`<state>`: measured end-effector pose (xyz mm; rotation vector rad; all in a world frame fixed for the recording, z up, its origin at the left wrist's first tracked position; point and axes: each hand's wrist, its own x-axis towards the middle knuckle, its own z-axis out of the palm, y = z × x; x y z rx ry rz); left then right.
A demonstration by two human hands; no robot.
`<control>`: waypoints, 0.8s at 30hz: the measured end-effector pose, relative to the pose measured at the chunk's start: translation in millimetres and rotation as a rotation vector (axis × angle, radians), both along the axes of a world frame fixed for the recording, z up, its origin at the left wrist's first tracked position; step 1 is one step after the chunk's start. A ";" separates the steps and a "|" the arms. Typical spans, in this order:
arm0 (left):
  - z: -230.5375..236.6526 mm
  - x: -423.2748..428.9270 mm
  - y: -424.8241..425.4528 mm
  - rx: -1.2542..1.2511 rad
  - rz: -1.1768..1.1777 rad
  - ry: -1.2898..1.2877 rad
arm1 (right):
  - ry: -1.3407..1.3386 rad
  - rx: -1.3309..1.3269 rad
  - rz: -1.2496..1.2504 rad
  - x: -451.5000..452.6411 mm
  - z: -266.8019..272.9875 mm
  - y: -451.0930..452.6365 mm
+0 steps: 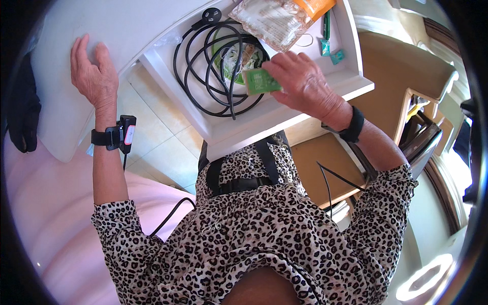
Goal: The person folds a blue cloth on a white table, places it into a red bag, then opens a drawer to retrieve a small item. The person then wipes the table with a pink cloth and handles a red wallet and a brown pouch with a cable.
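Observation:
A small green box (259,81) with writing on it is gripped between the thumb and fingers of my right hand (301,84), above the front part of an open white drawer (225,139). Beneath and left of the box lies a coiled black power cable (185,80), its plug (211,16) near the drawer's far left side. Inside the coil sits a green-and-white round item (218,57) with clear stringy material on it, partly hidden. My left hand (93,72) rests on the white tabletop (126,26), fingers spread and holding nothing.
A printed plastic bag (270,23) with an orange part lies at the back of the drawer. Right of it are a green pen-like stick (326,26) and small teal packets (337,56). Dark cloth (24,110) hangs at far left; a brown-topped cabinet (396,61) stands right.

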<state>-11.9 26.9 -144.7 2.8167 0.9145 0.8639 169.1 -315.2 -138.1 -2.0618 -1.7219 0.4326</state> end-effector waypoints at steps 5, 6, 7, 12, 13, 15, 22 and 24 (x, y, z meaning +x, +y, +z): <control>-2.6 -0.5 0.4 0.006 0.007 -0.001 | -0.148 -0.114 0.162 -25.4 -21.6 -0.1; -2.5 -0.7 0.6 0.004 0.008 0.012 | -0.158 -0.124 0.169 -29.3 -27.0 1.7; -2.6 -0.5 0.7 0.014 0.012 0.009 | -0.164 -0.163 0.182 -31.9 -31.7 3.4; -2.1 -1.2 1.1 -0.028 0.006 -0.009 | -0.200 -0.098 0.189 -37.3 -47.0 14.5; -2.1 -1.2 1.3 -0.025 0.012 -0.002 | -0.190 -0.067 0.180 -36.8 -48.0 16.9; -1.8 -1.1 1.9 -0.026 0.025 0.013 | -0.155 -0.044 0.146 -35.9 -47.1 20.3; 1.2 -1.1 1.9 -0.009 0.023 0.025 | 0.184 -0.035 0.011 -47.7 -7.0 -14.1; 2.9 -1.2 1.1 -0.020 0.026 0.026 | 0.182 -0.019 0.047 -64.3 0.7 -25.5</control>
